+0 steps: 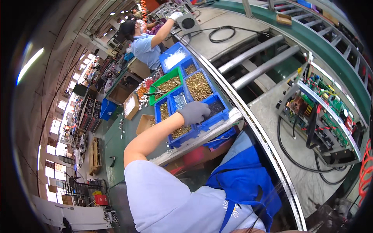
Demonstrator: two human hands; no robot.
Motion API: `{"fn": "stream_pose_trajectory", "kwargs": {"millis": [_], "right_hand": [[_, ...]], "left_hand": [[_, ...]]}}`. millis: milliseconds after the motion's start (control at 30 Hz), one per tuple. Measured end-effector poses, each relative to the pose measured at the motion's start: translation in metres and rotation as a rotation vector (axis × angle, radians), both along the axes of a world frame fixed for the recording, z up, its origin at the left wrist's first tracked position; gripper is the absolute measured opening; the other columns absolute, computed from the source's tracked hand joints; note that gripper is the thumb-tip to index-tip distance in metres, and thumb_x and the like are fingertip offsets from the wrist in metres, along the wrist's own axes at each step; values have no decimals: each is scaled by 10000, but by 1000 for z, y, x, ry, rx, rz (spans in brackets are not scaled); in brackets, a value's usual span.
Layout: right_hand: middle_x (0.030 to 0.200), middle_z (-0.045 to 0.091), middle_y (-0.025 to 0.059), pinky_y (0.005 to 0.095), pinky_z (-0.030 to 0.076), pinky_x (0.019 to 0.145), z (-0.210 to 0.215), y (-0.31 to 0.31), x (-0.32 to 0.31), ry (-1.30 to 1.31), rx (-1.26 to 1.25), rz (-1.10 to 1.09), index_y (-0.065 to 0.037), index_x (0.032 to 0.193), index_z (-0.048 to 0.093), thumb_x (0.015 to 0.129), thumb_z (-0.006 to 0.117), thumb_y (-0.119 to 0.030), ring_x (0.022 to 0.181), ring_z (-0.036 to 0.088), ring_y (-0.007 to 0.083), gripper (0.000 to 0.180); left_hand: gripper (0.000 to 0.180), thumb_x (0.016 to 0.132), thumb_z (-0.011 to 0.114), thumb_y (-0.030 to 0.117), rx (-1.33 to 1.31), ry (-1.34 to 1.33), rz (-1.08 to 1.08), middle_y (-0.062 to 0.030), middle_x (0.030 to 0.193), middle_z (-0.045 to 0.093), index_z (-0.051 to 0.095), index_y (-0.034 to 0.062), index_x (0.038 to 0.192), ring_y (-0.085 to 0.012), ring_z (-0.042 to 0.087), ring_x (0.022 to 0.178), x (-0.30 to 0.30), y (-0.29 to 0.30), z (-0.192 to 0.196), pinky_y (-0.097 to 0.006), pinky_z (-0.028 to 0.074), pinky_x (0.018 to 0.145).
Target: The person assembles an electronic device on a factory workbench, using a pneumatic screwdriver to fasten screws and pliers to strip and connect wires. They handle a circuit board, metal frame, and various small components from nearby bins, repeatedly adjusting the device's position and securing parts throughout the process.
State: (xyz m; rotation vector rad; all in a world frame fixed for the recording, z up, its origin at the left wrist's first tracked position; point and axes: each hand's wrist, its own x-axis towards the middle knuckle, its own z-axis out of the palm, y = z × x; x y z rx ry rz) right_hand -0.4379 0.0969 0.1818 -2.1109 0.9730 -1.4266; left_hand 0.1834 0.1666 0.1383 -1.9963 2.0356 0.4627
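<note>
My left hand (193,112), in a grey glove, reaches out over a row of blue bins. Its curled fingers dip into the blue bin of dark small screws (218,108). Whether it has picked anything up is hidden by the glove. Beside it are a bin of brass-coloured screws (198,85), a bin of silvery parts (179,100) and a green bin of brassy screws (169,83). My right hand is out of the picture.
An open electronic unit with green circuit boards and black cables (322,112) sits on the grey conveyor plate (268,112) to the right. Metal rollers (256,66) lie beyond it. A co-worker in a light blue shirt (145,44) works further along the line. Small cardboard boxes (131,105) stand left of the bins.
</note>
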Motion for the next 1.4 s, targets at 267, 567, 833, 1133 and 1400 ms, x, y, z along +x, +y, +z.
{"fn": "stream_pose_trajectory", "kwargs": {"millis": [267, 567, 833, 1133, 1400], "right_hand": [[1172, 571, 195, 388, 578, 794, -22, -5, 59, -200, 343, 82, -57, 1066, 459, 758, 685, 109, 1054, 614, 336, 417], [1160, 621, 155, 387, 514, 837, -99, -22, 32, -223, 370, -115, -17, 1161, 568, 813, 662, -125, 934, 632, 268, 376], [888, 564, 17, 272, 472, 645, -77, -18, 78, -190, 278, -401, -82, 1036, 545, 764, 715, 33, 752, 550, 109, 341], [882, 481, 84, 312, 518, 565, 17, -14, 88, -930, 173, 196, -60, 1154, 476, 791, 638, -127, 572, 519, 123, 403], [706, 408, 24, 336, 506, 517, 49, -4, 105, -923, -60, 414, -88, 1019, 449, 821, 741, -85, 459, 473, 118, 352]], "left_hand": [[146, 859, 646, 148, -251, 101, 115, -139, 842, 670, 682, 97, 990, -350, 655, 821, 12, 12, -9, -448, 514, 749], [173, 832, 701, 270, -228, 122, 303, -104, 744, 685, 688, 99, 852, -304, 668, 729, 1, 5, 8, -423, 501, 669], [256, 845, 660, 118, -296, 957, 702, -92, 855, 682, 654, -45, 1043, -150, 640, 692, -32, -11, 57, -266, 526, 625], [285, 954, 604, 205, 450, 1939, 735, -24, 876, 576, 574, -5, 1145, -65, 509, 696, -245, -73, -24, -176, 430, 568], [382, 950, 623, 426, 909, 2227, 728, 21, 813, 477, 564, 53, 1009, -25, 405, 637, -318, -96, -22, -132, 342, 465]]}}
